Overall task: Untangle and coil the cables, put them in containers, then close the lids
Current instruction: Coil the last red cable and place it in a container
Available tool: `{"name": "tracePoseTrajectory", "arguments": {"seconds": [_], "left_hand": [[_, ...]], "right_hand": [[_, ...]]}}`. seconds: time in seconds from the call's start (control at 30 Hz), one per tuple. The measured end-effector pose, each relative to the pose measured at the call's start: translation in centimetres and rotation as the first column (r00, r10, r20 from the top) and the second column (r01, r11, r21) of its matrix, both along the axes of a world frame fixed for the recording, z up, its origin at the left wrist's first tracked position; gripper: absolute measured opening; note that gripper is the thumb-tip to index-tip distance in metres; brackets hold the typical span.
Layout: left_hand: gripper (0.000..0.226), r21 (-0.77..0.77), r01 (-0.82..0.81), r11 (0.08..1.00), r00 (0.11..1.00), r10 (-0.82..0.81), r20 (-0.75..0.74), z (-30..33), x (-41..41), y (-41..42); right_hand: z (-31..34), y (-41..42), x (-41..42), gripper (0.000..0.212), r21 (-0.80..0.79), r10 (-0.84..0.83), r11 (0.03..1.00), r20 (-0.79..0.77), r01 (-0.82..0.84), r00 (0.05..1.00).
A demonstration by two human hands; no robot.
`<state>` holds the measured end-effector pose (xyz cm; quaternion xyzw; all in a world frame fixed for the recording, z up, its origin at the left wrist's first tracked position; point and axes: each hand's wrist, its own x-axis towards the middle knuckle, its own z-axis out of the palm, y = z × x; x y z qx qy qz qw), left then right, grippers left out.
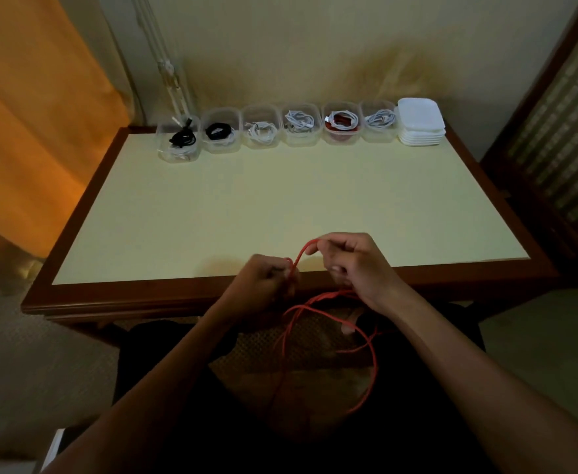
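I see six clear containers point(178, 145) lined along the table's point(280, 200) far edge, lids off. Left to right: black cable coils in the first two, white coils in the next two, a red and white coil, then white. A stack of white lids point(421, 123) sits at the right end. Tabletop between row and hands is bare. Left hand point(267, 278) and right hand point(352, 265) both pinch the red cable point(301, 254) over the near edge; it arcs between them, loose loops hanging towards the lap
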<state>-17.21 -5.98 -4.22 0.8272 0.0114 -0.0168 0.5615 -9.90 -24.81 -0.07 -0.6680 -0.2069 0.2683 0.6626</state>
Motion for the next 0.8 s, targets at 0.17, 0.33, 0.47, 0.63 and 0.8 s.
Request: {"name": "tracePoseTrajectory", "arguments": {"seconds": [0.17, 0.33, 0.47, 0.63, 0.8], "left_hand": [[0.035, -0.688, -0.127, 0.714, 0.964, -0.074, -0.255, 1.5, -0.3, -1.9], [0.035, -0.794, -0.091, 0.601, 0.956, -0.17, -0.238, 2.7, -0.5, -2.3], [0.032, -0.9, -0.051, 0.433, 0.962, -0.22, -0.16, 4.2, -0.9, -3.0], [0.025, -0.975, -0.214, -0.049, 0.971, 0.1, -0.218, 7.6, 1.2, -2.8], [0.033, -0.909, -0.377, -0.176, 0.74, 0.534, -0.41, 6.8, 4.2, -0.2]], "right_hand": [[-0.7, 1.0, 0.6, 0.028, -0.012, -0.212, 0.977, 0.073, 0.213, 0.975], [-1.3, 1.3, 0.9, 0.026, -0.028, -0.194, 0.98, 0.116, 0.199, 0.974], [-1.6, 1.8, 1.1, 0.028, -0.022, -0.195, 0.98, 0.093, 0.198, 0.976], [-2.5, 2.6, -0.8, 0.036, -0.001, -0.088, 0.996, 0.146, 0.089, 0.985], [-1.8, 3.5, -1.9, 0.028, -0.321, 0.185, 0.946, 0.421, -0.045, 0.888]]}}
